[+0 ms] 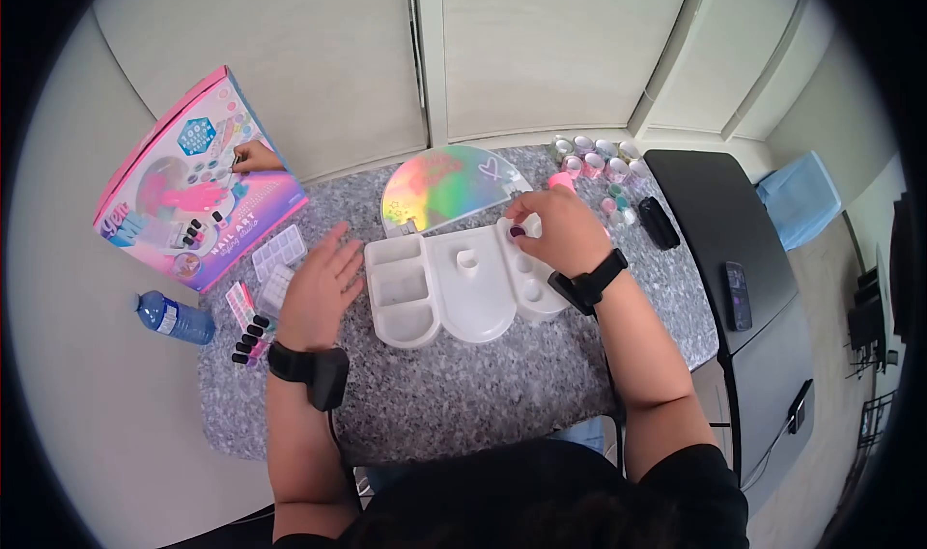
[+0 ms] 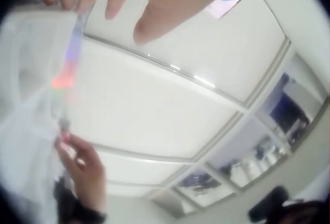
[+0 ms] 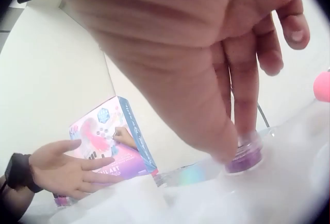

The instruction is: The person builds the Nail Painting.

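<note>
My right hand (image 1: 568, 232) pinches a small clear jar with purple contents (image 3: 245, 159) between thumb and fingertips. The jar is right at the back well on the right side of a white moulded tray (image 1: 473, 309). My left hand (image 1: 319, 290) is held palm inward with straight, spread fingers, close to the tray's left edge, and holds nothing. Three compartments line the tray's left side, and a short round cup (image 1: 467, 261) stands in its middle section. Behind the tray is a rainbow-sheen half-round panel (image 1: 449, 190) with a heart on it.
A nail art box (image 1: 198, 187) stands at the left, by a blue bottle (image 1: 176, 319), black-capped polish bottles (image 1: 253, 338) and clear compartment cases (image 1: 280, 252). Several small jars (image 1: 594, 167) and a black case (image 1: 659, 223) are at the right. A dark table (image 1: 690, 221) adjoins there.
</note>
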Demonstrator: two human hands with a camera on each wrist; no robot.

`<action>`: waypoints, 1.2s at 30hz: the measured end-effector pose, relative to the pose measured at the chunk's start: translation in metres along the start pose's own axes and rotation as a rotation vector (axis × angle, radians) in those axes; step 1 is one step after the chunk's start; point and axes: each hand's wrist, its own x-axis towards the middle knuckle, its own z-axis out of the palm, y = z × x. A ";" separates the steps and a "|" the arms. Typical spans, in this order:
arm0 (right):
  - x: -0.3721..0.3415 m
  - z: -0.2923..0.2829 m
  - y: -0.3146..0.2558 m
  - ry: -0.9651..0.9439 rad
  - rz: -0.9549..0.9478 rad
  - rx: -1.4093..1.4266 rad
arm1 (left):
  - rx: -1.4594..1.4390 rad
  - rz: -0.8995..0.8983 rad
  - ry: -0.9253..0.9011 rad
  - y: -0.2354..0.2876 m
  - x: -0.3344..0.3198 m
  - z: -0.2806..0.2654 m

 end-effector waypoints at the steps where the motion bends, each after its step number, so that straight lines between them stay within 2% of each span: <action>1: 0.000 -0.001 0.000 -0.027 0.007 -0.021 | -0.004 -0.004 -0.003 0.004 0.002 0.003; 3: 0.001 0.003 -0.001 -0.055 0.009 -0.040 | 0.057 0.010 0.060 0.015 0.005 0.009; 5: 0.003 0.000 0.006 -0.077 0.013 -0.064 | 0.016 -0.035 0.027 0.022 0.005 0.013; 7: 0.008 -0.014 0.024 -0.093 -0.070 0.229 | -0.021 -0.080 -0.009 0.025 0.008 0.014; 8: 0.011 -0.026 0.037 -0.087 -0.065 0.226 | -0.048 -0.104 -0.017 0.025 0.008 0.013; 10: 0.017 -0.055 0.070 0.168 0.078 -0.030 | -0.078 -0.132 -0.029 0.019 0.008 0.005; 12: 0.016 -0.074 0.095 0.129 0.350 -0.127 | -0.066 -0.090 -0.087 0.006 0.013 -0.011; 13: 0.015 -0.073 0.110 0.128 0.349 -0.128 | -0.066 -0.090 -0.086 0.006 0.013 -0.012; 15: 0.013 -0.056 0.146 0.129 0.589 -0.329 | -0.115 -0.117 -0.082 0.006 0.012 -0.013; 18: 0.012 -0.039 0.178 0.048 0.688 -0.465 | -0.126 -0.098 -0.060 0.008 0.008 -0.009; 21: 0.016 -0.031 0.191 0.042 0.702 -0.375 | -0.120 -0.090 -0.059 0.005 0.009 -0.012; 22: 0.015 -0.031 0.188 0.037 0.703 -0.372 | -0.119 -0.093 -0.055 0.002 0.011 -0.015; 24: 0.016 -0.045 0.171 0.053 0.543 -0.212 | -0.066 -0.095 -0.096 -0.003 0.017 -0.023; 25: 0.015 -0.050 0.154 0.081 0.439 -0.112 | -0.066 -0.094 -0.093 -0.004 0.019 -0.025; 26: 0.015 -0.058 0.131 0.080 0.437 -0.111 | -0.072 -0.108 -0.100 -0.006 0.020 -0.028; 28: 0.016 -0.070 0.085 -0.130 0.259 0.137 | -0.077 -0.123 -0.107 -0.007 0.021 -0.028; 29: 0.015 -0.069 0.069 -0.131 0.259 0.138 | -0.069 -0.122 -0.104 -0.006 0.020 -0.026; 31: 0.012 -0.064 0.048 -0.280 0.113 0.188 | -0.057 -0.120 -0.103 -0.006 0.020 -0.026; 36: 0.007 -0.044 0.044 -0.267 0.081 0.054 | -0.053 -0.131 -0.110 -0.007 0.021 -0.024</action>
